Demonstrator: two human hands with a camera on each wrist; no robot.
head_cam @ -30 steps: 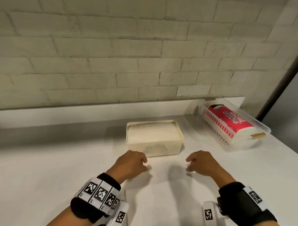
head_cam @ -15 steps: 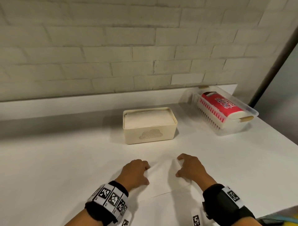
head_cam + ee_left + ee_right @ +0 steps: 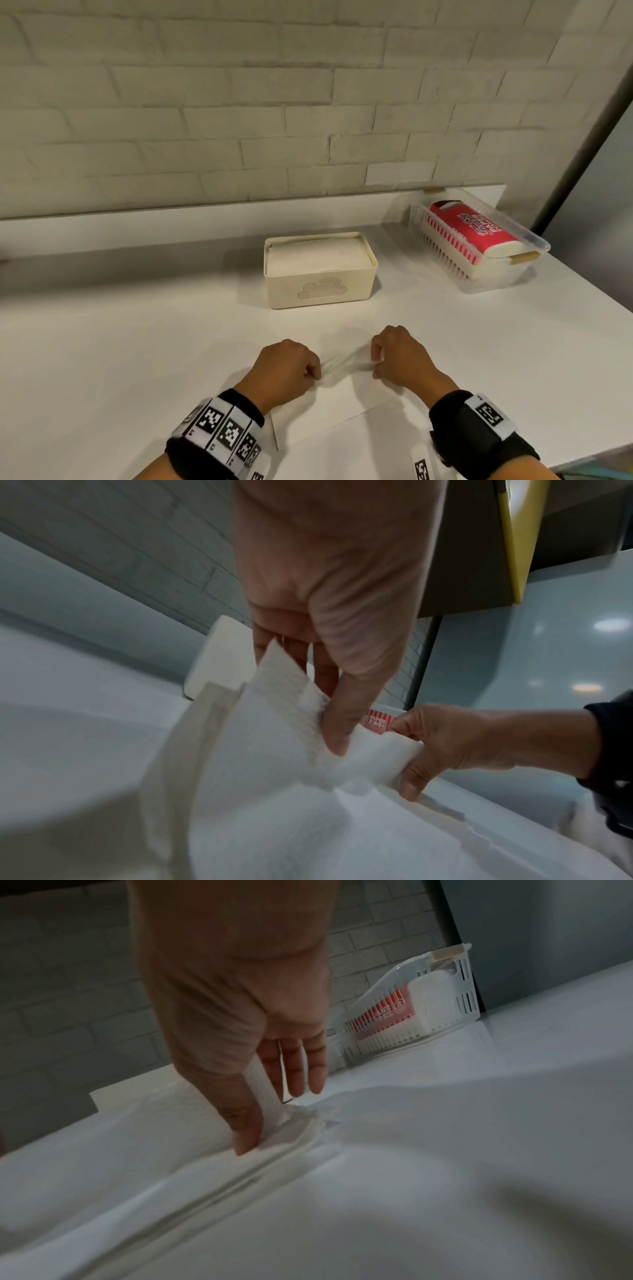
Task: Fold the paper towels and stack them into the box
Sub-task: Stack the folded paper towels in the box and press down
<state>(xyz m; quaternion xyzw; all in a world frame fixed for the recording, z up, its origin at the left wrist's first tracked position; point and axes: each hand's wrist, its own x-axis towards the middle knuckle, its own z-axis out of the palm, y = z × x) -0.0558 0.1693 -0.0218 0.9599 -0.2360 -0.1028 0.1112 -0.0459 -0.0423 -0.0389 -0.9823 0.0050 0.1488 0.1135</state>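
Two risks face the paper towel point(image 3: 346, 394), lying on the table point(image 3: 137, 342) just in front of the box point(image 3: 320, 291): uneven pulls could skew or tear it. Left hand point(image 3: 286, 368) and right hand point(image 3: 400, 359) each pinch its lifted far edge, fingers curled

Readable markings: one partial label only.
I read "PAPER" in white letters on the red wrapper point(image 3: 474, 228) of the roll in the clear basket point(image 3: 534, 240); the script line beside it is illegible. Wristband markers point(image 3: 226, 428) carry coded squares.
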